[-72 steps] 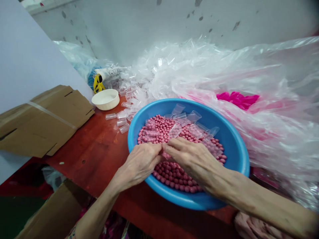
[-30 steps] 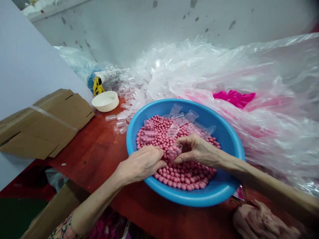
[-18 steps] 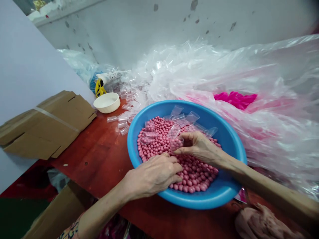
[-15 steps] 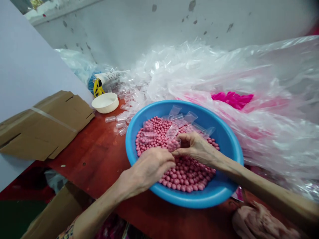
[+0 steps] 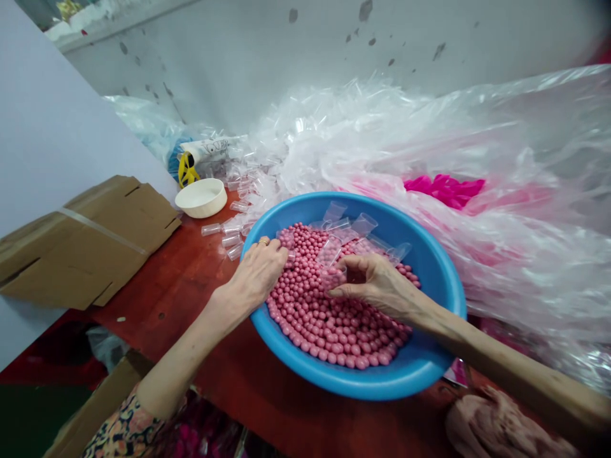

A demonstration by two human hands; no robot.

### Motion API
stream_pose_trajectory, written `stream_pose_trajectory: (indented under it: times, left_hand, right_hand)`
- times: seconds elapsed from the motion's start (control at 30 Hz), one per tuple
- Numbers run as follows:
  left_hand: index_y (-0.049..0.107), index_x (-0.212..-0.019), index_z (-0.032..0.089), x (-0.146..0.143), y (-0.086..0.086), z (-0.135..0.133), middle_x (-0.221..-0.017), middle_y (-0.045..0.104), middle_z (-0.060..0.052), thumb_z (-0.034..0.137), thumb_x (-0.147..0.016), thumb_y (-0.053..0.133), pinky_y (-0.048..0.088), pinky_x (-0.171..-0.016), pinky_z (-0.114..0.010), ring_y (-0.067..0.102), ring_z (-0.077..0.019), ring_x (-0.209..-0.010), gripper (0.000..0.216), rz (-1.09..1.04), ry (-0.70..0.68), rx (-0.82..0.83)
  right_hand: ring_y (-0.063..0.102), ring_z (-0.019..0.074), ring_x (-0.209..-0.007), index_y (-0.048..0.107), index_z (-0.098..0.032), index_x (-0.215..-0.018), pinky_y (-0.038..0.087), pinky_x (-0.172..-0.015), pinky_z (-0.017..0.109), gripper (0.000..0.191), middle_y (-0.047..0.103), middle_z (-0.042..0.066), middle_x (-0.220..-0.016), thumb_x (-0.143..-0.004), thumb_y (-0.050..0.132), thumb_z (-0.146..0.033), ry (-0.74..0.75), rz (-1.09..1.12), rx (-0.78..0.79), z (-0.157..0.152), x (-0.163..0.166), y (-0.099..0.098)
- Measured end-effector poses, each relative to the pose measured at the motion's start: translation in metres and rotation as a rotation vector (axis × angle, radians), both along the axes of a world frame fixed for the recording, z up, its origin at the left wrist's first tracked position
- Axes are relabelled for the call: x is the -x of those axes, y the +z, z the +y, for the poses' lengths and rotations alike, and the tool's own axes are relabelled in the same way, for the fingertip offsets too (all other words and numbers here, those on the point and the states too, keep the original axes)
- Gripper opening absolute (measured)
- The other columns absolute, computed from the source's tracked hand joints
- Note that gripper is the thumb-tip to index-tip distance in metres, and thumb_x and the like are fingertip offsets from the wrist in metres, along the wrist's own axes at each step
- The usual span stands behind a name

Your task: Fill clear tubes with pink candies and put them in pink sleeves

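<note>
A blue basin holds a broad layer of round pink beads, with several clear plastic tubes lying on top toward the far side. My right hand pinches a clear tube with pink beads in it between thumb and fingers, low over the beads. At the basin's left side my left hand is curled, back upward, its fingertips pointing down. Just beyond those fingers shows the end of another clear tube; the grip itself is mostly hidden.
Loose clear tubes and a white bowl lie left of the basin on the red table. Flattened cardboard leans at far left. Clear plastic bags heap behind. A pinkish cloth sits at lower right.
My left hand has moved away from the right hand, leftward and up to the basin's left side by a tube there. My right hand stays nearly still with its tube.
</note>
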State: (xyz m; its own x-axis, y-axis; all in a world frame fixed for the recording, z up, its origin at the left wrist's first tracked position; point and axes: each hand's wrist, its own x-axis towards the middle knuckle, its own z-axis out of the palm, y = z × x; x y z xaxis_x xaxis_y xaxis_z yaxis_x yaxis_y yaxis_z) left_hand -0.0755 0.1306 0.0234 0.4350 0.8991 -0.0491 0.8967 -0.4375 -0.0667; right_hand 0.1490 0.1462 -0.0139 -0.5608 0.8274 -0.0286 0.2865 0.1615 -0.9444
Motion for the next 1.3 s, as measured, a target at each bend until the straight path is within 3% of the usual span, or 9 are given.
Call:
stream_pose_trajectory:
  times: [0.23,0.6,0.77,0.93,1.1,1.3]
  left_hand:
    - [0.053,-0.09,0.013,-0.009,0.002,0.012,-0.092,0.059,-0.011,0.011,-0.091,0.038,0.045,-0.073,-0.035,0.055,-0.0223,-0.083,0.015,0.016,0.106,-0.029]
    - [0.05,-0.089,0.015,-0.002,-0.002,0.017,-0.09,0.057,-0.006,0.011,-0.091,0.04,0.044,-0.076,-0.031,0.052,-0.0175,-0.081,0.011,-0.107,0.026,-0.055]
    - [0.051,-0.082,0.016,0.005,-0.015,0.03,-0.082,0.057,-0.004,0.011,-0.09,0.041,0.043,-0.069,-0.03,0.052,-0.0167,-0.074,0.014,-0.137,-0.003,-0.081]
    - [0.052,-0.089,0.016,0.011,-0.025,0.036,-0.089,0.058,-0.005,0.011,-0.089,0.045,0.043,-0.075,-0.031,0.052,-0.0175,-0.08,0.009,-0.132,-0.015,-0.103]
    - [0.052,-0.096,0.013,0.007,-0.018,0.026,-0.095,0.057,-0.008,0.015,-0.091,0.045,0.043,-0.08,-0.033,0.052,-0.0199,-0.087,0.009,-0.107,-0.003,-0.119]
    - [0.054,-0.087,0.013,0.003,-0.012,0.023,-0.09,0.056,-0.008,0.02,-0.093,0.043,0.043,-0.074,-0.033,0.052,-0.0199,-0.081,0.014,-0.073,0.011,-0.108]
  right_hand:
    - [0.034,0.0089,-0.056,0.043,-0.019,-0.06,0.026,-0.05,0.022,0.025,0.035,-0.007,-0.058,-0.069,0.065,-0.027,0.032,-0.062,-0.009,0.0,0.0,0.0]
    - [0.031,0.0081,-0.055,0.042,-0.018,-0.059,0.022,-0.05,0.023,0.028,0.033,-0.007,-0.057,-0.072,0.063,-0.03,0.071,-0.197,-0.13,-0.002,0.003,0.003]
    - [0.032,0.0079,-0.054,0.046,-0.017,-0.062,0.022,-0.05,0.022,0.026,0.035,-0.007,-0.057,-0.073,0.065,-0.032,0.083,-0.238,-0.181,-0.003,0.004,0.002]
    - [0.032,0.0078,-0.053,0.046,-0.018,-0.061,0.022,-0.05,0.022,0.027,0.035,-0.007,-0.056,-0.073,0.065,-0.032,0.079,-0.234,-0.162,-0.005,0.002,0.003]
    - [0.033,0.0082,-0.055,0.048,-0.017,-0.062,0.023,-0.05,0.022,0.023,0.036,-0.007,-0.058,-0.072,0.065,-0.028,0.075,-0.235,-0.121,-0.006,0.003,0.004]
    - [0.034,0.0086,-0.056,0.052,-0.017,-0.064,0.024,-0.051,0.022,0.022,0.037,-0.006,-0.058,-0.073,0.066,-0.031,0.087,-0.245,-0.144,-0.006,0.003,0.005]
